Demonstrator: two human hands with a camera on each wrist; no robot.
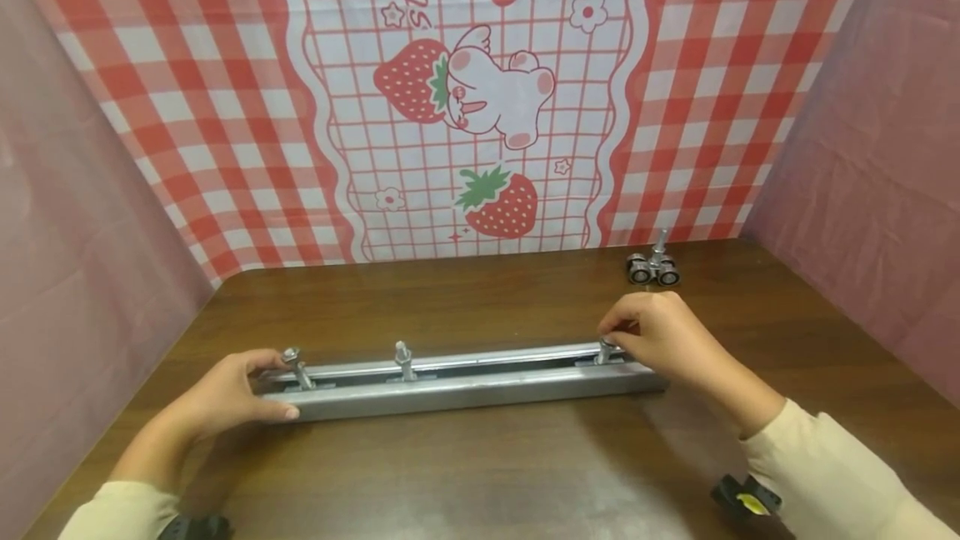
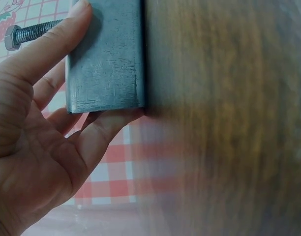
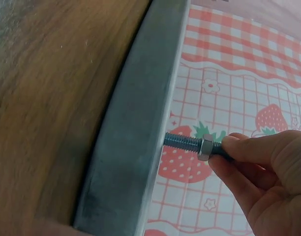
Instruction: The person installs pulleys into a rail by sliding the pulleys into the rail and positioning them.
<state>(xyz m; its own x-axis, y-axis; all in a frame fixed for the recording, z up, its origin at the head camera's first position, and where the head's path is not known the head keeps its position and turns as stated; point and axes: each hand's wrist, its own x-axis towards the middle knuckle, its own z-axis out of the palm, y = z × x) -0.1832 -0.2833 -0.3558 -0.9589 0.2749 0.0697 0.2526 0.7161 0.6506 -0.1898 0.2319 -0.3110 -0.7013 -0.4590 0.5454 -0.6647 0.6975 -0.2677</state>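
A long grey metal channel rail (image 1: 480, 395) lies across the wooden table with its slot facing up. My left hand (image 1: 225, 394) grips its left end; in the left wrist view the thumb (image 2: 74, 24) lies along the side wall. Beside that hand a threaded bolt with a nut (image 1: 300, 373) stands tilted in the slot. A second bolt (image 1: 405, 361) rises upright left of the rail's middle. Near the right end, my right hand (image 1: 663, 336) pinches the tip of a third bolt (image 3: 182, 142) between thumb and fingertips, just above its hex nut (image 3: 205, 146).
A wheeled roller trolley (image 1: 654, 272) with an upright bolt stands at the back right of the table (image 1: 465, 473). Behind the table hangs a strawberry-print checked cloth (image 1: 480, 107). Pink cloths (image 1: 862, 190) hang at both sides.
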